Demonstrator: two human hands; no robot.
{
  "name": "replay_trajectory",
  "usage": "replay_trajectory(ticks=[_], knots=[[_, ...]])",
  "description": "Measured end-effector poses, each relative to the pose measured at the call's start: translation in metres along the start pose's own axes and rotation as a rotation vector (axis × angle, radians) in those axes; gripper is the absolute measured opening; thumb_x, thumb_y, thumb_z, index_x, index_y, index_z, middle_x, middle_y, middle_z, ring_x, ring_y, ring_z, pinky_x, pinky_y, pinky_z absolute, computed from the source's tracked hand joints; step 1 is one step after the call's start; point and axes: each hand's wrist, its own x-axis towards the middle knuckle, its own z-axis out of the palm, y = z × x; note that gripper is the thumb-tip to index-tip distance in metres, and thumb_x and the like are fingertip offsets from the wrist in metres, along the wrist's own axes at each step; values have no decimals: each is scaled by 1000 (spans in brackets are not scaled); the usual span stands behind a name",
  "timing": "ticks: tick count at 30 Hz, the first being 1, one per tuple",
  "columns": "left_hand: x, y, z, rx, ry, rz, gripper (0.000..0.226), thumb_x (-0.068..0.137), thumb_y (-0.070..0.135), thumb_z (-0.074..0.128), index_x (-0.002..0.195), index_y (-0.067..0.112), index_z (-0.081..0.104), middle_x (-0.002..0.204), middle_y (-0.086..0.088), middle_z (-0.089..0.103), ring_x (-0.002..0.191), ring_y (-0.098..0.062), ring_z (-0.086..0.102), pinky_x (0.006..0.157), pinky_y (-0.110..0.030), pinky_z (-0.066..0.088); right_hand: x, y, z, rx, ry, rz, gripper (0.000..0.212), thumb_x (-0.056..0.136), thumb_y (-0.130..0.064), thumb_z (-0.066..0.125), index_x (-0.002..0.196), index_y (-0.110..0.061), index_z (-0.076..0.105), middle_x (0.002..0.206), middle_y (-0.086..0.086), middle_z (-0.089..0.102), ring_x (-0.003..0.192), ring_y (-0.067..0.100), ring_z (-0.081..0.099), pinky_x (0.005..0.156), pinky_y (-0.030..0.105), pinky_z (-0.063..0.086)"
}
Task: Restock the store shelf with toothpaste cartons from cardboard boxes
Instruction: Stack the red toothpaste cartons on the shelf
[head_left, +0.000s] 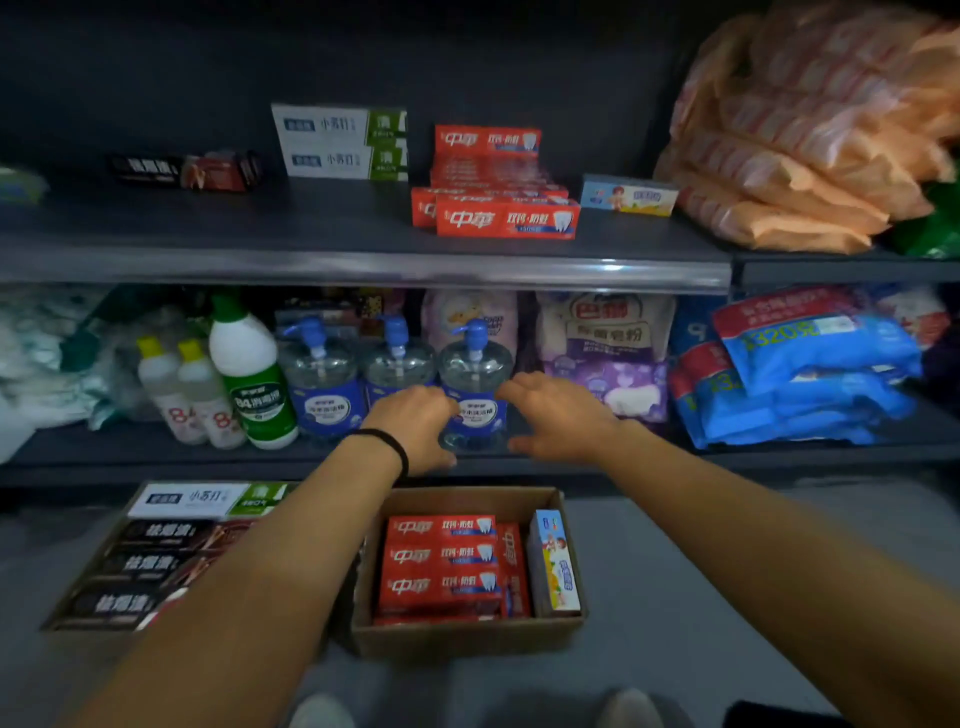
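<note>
Head view, the only one supplied. Restocking is judged partly done. On the upper shelf (311, 228) a stack of red cartons (506, 218) sits near the front edge, several layers deep, with more red ones piled behind; two white and green cartons (340, 143) stand stacked further back to the left, a dark carton (184, 170) lies alone at the far left, and one small pale blue carton (628, 196) lies just right of the red stack. Much of that shelf's dark surface is bare between these groups. Stock remains to be moved: the open cardboard box (467, 636) on the floor holds three red cartons face up, another red one on edge and a pale blue one standing at its right wall; a second box (67, 597) to its left holds a white and green carton and three dark ones, partly hidden by the left forearm. The left hand (415, 431), with a black band at the wrist, and the right hand (558, 415) are both extended above the box in front of the lower shelf, fingers loose and spread, holding nothing; whether they touch the pump bottle (474, 384) between them cannot be told. The lower shelf carries pump bottles, a green and white bottle (249, 374), small yellow-capped bottles and blue packets (810, 374). Orange packs (795, 145) are heaped at upper right. The shelving is dark grey with a clear price rail; the floor is grey, the lighting dim.
</note>
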Motion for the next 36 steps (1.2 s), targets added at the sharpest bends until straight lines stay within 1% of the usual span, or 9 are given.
replay_trajectory(ticks=[2, 5, 9, 12, 16, 22, 28, 33, 36], knots=[[-3, 0, 27, -23, -56, 14, 57, 80, 42, 70, 129, 19, 52, 125, -3, 54, 114, -24, 52, 89, -40, 49, -7, -6, 26, 34, -50, -2, 63, 86, -39, 64, 139, -17, 39, 127, 5, 49, 117, 25, 48, 87, 34, 40], [-2, -1, 69, -51, -154, 26, 56, 80, 40, 70, 128, 18, 53, 126, -3, 54, 115, -24, 52, 91, -40, 48, -12, -13, 62, 91, -101, 7, 58, 88, -39, 61, 137, -17, 41, 128, 4, 50, 116, 23, 48, 90, 34, 40], [7, -3, 124, -129, -290, 20, 46, 77, 40, 72, 119, 26, 58, 120, 1, 59, 108, -20, 57, 91, -40, 49, -9, -16, 112, 151, -179, 18, 54, 87, -38, 63, 134, -19, 44, 129, 2, 51, 118, 21, 49, 94, 35, 41], [13, -5, 166, -162, -387, -10, 43, 81, 36, 69, 121, 24, 58, 121, 1, 61, 110, -19, 58, 95, -37, 43, -3, -18, 149, 173, -261, 19, 62, 85, -39, 65, 139, -20, 40, 133, 2, 50, 121, 22, 49, 95, 36, 41], [19, -7, 216, -191, -481, -15, 45, 84, 31, 67, 126, 19, 56, 127, -6, 58, 114, -23, 57, 97, -36, 47, 5, -22, 197, 208, -353, 26, 67, 85, -43, 65, 142, -22, 36, 142, 4, 47, 125, 24, 47, 103, 38, 40], [26, -11, 274, -161, -541, 6, 55, 80, 27, 73, 130, 19, 51, 130, -7, 55, 119, -25, 53, 101, -37, 44, 11, -32, 237, 267, -462, 38, 71, 88, -41, 64, 147, -23, 28, 150, 4, 37, 136, 22, 37, 111, 40, 31], [30, -10, 302, -128, -473, 4, 66, 76, 27, 76, 134, 18, 46, 135, -4, 46, 125, -24, 42, 105, -40, 40, 12, -30, 255, 288, -498, 56, 68, 90, -41, 62, 147, -24, 28, 151, 2, 36, 137, 22, 36, 113, 40, 29], [27, -5, 309, -88, -471, -11, 65, 77, 22, 75, 133, 12, 42, 134, -8, 44, 125, -25, 41, 104, -41, 40, 8, -29, 267, 285, -509, 66, 68, 89, -43, 61, 146, -25, 28, 151, 1, 37, 136, 21, 38, 112, 41, 31], [30, -3, 310, -84, -455, -17, 60, 79, 16, 73, 132, 11, 44, 133, -9, 45, 124, -25, 41, 103, -41, 42, 9, -28, 269, 282, -513, 73, 67, 90, -43, 61, 146, -25, 29, 151, 1, 37, 137, 22, 38, 112, 41, 30]])
